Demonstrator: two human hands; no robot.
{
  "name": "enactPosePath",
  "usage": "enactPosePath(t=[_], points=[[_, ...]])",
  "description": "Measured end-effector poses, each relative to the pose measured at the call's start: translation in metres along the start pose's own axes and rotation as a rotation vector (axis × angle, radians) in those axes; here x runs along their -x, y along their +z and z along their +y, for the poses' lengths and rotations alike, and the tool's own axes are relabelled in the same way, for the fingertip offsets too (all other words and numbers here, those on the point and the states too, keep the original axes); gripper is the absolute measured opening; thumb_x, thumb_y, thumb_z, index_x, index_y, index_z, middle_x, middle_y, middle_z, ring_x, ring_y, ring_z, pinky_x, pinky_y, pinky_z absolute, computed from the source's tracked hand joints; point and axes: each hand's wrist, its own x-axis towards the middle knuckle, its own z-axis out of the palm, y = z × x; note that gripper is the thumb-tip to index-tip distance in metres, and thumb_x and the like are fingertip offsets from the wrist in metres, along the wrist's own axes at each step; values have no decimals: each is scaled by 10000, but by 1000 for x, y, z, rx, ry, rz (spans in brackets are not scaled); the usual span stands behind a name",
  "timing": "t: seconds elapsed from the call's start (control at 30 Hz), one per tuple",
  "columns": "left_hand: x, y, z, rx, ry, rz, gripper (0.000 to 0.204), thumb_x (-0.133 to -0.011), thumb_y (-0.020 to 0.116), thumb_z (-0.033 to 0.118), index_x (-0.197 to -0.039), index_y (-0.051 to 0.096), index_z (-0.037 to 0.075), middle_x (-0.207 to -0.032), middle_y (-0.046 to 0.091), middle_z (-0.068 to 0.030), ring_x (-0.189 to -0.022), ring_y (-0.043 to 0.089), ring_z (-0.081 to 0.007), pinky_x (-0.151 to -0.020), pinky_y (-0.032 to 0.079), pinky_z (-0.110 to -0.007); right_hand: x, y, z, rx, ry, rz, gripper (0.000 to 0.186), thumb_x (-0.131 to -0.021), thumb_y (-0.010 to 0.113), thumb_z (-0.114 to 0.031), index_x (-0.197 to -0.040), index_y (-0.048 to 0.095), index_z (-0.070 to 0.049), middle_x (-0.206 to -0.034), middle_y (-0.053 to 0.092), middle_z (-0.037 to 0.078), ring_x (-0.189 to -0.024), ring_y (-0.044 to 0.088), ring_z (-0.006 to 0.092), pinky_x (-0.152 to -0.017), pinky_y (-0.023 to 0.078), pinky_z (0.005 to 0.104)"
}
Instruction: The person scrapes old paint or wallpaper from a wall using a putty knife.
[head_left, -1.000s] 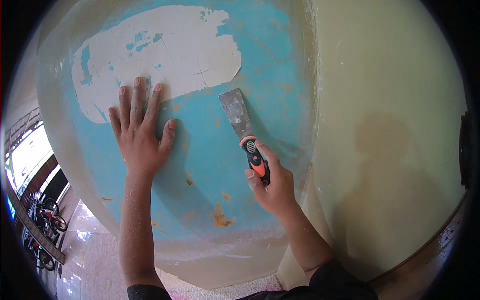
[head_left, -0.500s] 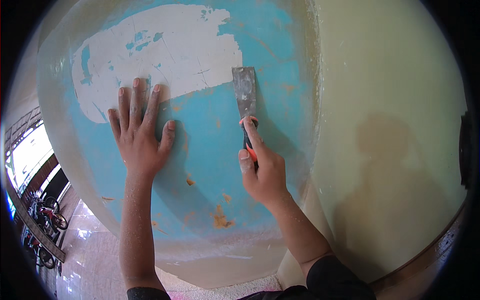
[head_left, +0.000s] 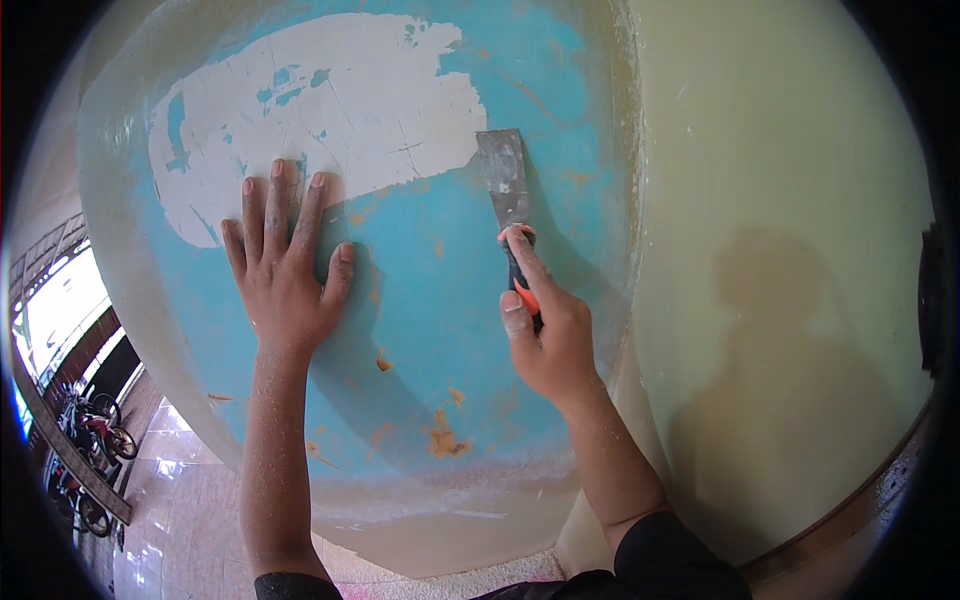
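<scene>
My right hand (head_left: 556,335) is closed around the black and orange handle of a putty knife (head_left: 505,180), its index finger stretched along the neck. The wide metal blade points up, with its tip at the right edge of a white patch (head_left: 370,110) on the wall. Around that patch the wall is painted turquoise (head_left: 440,300), with brown worn spots low down. My left hand (head_left: 285,265) lies flat on the wall with fingers spread, the fingertips over the lower edge of the white patch and the palm on turquoise. Bits of turquoise show through the white.
A pale green wall (head_left: 780,150) bends away on the right and carries a shadow. At the lower left are a tiled floor (head_left: 185,500), parked motorbikes (head_left: 100,430) and a metal railing (head_left: 70,460). A rough light ledge (head_left: 440,590) runs below the turquoise wall.
My right hand has moved the putty knife a little to the right, from the white patch's lower right corner to its right edge. My left hand stays in place on the wall.
</scene>
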Motion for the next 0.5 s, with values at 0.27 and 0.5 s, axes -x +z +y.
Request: enactPosePath(t=[0.27, 0.5], points=[[0, 1, -1, -6, -1, 0, 637, -952, 470, 508, -1547, 405, 288, -1665, 255, -38, -1554, 146, -298, -1246, 54, -574, 5, -11, -2, 13, 28, -10, 581, -960, 583, -116, -1522, 444, -157, -1089, 729, 115, -671, 661, 228, -656, 546, 333], [0, 2, -2, 2, 13, 27, 638, -962, 451, 535, -1546, 409, 282, -1664, 257, -46, -1553, 150, -304, -1242, 61, -575, 5, -9, -4, 36, -16, 39, 589, -946, 594, -110, -1516, 456, -164, -1003, 731, 106, -631, 641, 224, -626, 536, 334]])
